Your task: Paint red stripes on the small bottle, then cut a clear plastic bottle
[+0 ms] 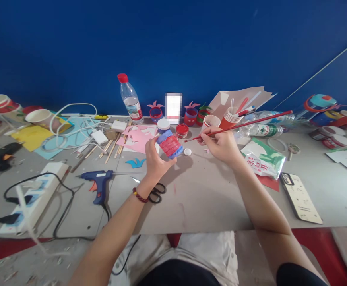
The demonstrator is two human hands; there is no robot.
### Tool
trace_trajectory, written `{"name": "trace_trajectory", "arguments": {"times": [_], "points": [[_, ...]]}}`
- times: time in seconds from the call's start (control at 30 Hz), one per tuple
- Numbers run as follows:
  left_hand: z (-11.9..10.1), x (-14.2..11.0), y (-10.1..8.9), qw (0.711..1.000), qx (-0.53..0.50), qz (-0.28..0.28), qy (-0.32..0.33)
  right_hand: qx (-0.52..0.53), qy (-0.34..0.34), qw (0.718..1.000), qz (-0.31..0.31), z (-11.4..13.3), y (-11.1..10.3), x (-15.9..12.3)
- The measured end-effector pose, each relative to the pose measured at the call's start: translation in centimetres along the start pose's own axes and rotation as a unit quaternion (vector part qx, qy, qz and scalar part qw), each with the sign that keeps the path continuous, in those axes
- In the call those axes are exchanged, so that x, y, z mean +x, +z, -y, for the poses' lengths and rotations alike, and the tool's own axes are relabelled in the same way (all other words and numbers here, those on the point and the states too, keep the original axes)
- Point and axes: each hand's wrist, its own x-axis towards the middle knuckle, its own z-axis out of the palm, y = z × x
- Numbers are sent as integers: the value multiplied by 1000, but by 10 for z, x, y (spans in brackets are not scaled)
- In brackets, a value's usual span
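Note:
My left hand (155,159) is closed round a small cup-shaped piece (170,145), painted red in the middle with blue ends, held tilted above the grey table (209,194). My right hand (219,145) pinches a long red paintbrush (239,126); its tip points left towards the painted piece, a little short of it. An open pot of red paint (181,130) stands just behind, beside a white-lidded jar (163,125) and a small white cap (187,151).
A blue glue gun (98,178) and black scissors (157,192) lie front left, a power strip (33,198) with cables further left. A water bottle (130,99), red paper cups (229,117), pink cut paper (139,137), a phone (300,196) and a snack bag (264,161) surround the hands.

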Motion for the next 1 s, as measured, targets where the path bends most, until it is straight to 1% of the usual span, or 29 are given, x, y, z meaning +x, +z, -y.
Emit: {"name": "trace_trajectory", "arguments": {"times": [0.1, 0.23, 0.43, 0.57, 0.63, 0.83, 1.0], "points": [[0, 0, 0, 1000, 0, 0, 10, 3, -5, 1000, 20, 2, 1, -1], [0, 0, 0, 999, 7, 2, 35, -3, -27, 999, 40, 13, 3, -6], [-3, 2, -2, 999, 31, 20, 41, -8, -67, 996, 60, 27, 4, -16], [-2, 2, 0, 998, 32, 10, 47, -9, -89, 993, 77, 31, 5, -22], [-2, 1, 1, 998, 32, 8, 46, 4, -95, 993, 74, 31, 6, -23], [0, -2, 2, 999, 18, 26, 29, 26, -85, 994, 66, 28, 7, -19], [-1, -1, 2, 1000, 10, 18, 18, 23, -57, 997, 56, 30, 4, -15]]}}
